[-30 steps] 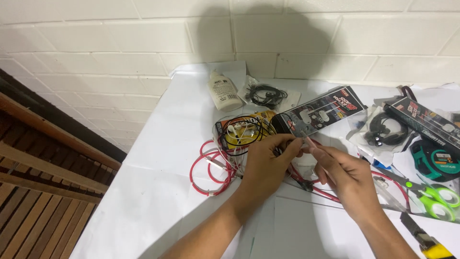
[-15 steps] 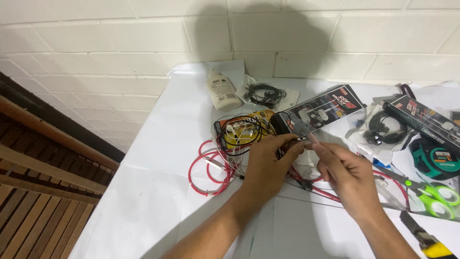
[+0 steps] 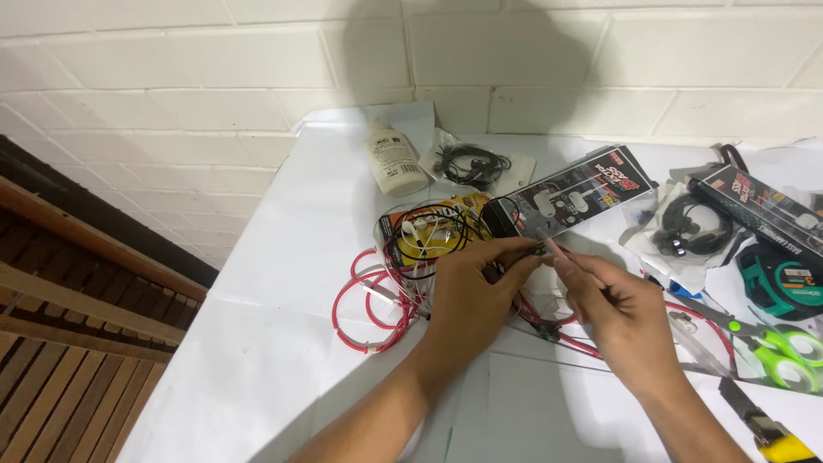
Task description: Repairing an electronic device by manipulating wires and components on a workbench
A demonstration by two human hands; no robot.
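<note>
Two hands meet over a cluttered white table (image 3: 283, 283).
Left hand (image 3: 467, 296) and right hand (image 3: 613, 309) reach inward, fingertips pinched together on a thin black wire (image 3: 538, 250) at centre, right of the red cable (image 3: 369, 304).

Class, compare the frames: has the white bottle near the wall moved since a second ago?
No. The white bottle lies in the same place, next to the bagged black earphones at the table's far edge by the brick wall.
</note>
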